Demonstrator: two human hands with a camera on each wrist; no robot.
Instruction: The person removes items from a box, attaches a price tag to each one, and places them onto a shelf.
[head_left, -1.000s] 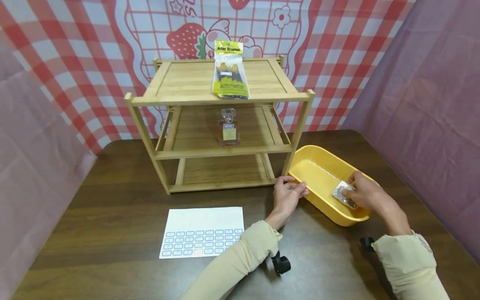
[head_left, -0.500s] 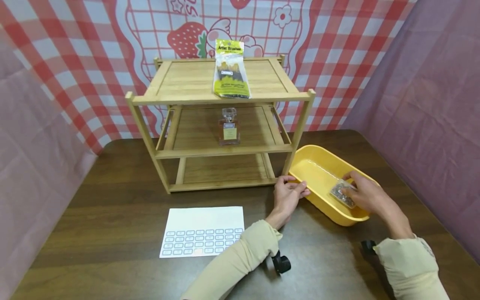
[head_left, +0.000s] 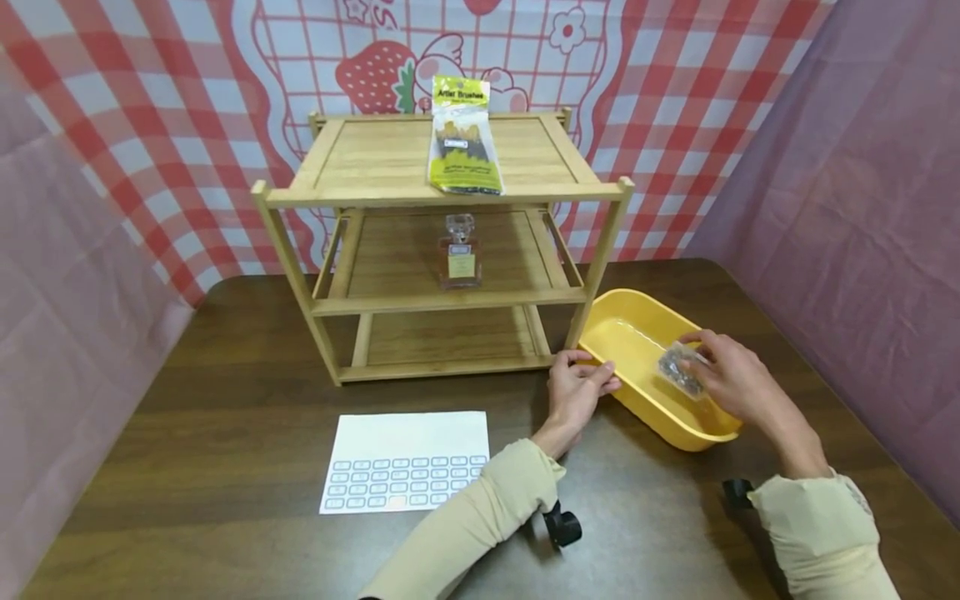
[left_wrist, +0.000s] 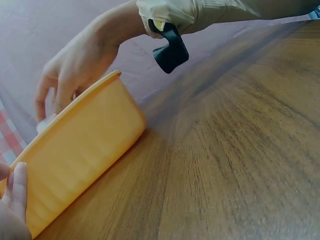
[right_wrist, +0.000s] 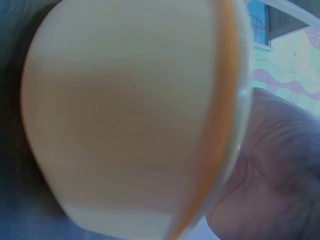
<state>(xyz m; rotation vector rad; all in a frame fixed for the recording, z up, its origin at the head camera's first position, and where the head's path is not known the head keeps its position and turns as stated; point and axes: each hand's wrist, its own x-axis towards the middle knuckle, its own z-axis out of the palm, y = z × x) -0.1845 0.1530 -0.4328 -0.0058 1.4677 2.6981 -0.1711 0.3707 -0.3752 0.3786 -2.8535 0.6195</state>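
Observation:
In the head view my right hand holds a small clear pack with grey, speckled contents between thumb and fingers, inside the yellow plastic basin. What exactly the pack contains is too small to tell. My left hand grips the basin's near-left rim, by the rack's front right leg. The left wrist view shows the left fingers against the basin's outer wall, while the right hand reaches over the far rim. Basin wall fills most of the right wrist view, hiding the pack.
A three-tier wooden rack stands left of the basin. On its top lies a packet of artist brushes; a perfume bottle stands on the middle shelf. A sheet of blue-framed labels lies on the dark wooden table.
My right hand has lifted the clear pack slightly off the basin's floor and shifted it a little away from me, changing its tilt. The left hand has stayed at the rim.

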